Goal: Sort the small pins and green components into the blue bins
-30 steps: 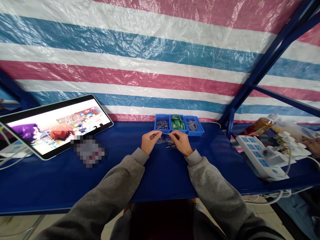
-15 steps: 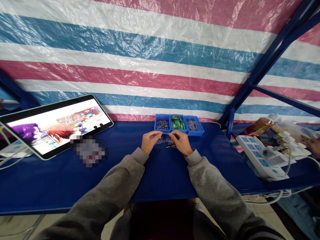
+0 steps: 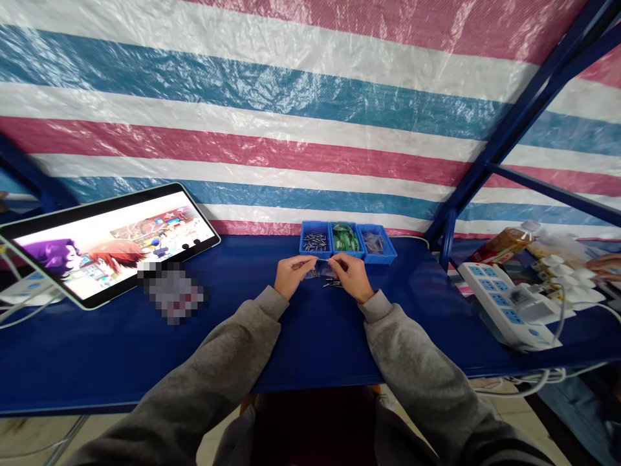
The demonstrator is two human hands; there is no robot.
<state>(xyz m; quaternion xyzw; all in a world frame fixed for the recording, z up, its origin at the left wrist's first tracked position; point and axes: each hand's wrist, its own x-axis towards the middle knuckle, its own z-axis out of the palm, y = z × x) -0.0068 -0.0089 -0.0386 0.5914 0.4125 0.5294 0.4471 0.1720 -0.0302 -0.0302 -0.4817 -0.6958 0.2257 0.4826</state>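
My left hand point(image 3: 290, 274) and my right hand point(image 3: 353, 277) pinch the top edge of a small clear plastic bag point(image 3: 322, 268) between them, low over the blue table. Several small dark metal pieces point(image 3: 332, 283) lie beneath the bag, beside my right fingers. Just behind my hands stand three joined blue bins: the left bin holds short metal pieces point(image 3: 315, 242), the middle one green packets point(image 3: 345, 238), and the right one clear plastic bags point(image 3: 373, 244). What the held bag contains is too small to tell.
A tablet point(image 3: 116, 249) leans on the left, with a blurred packet point(image 3: 175, 294) near it. A white power strip point(image 3: 507, 304) with plugs, a bottle point(image 3: 504, 244) and another person's hand point(image 3: 606, 265) are at the right. Striped sheeting hangs behind the table point(image 3: 310, 349).
My hands keep nearly the same place and grip on the bag. At the far right, the other person's hand has moved slightly up and left.
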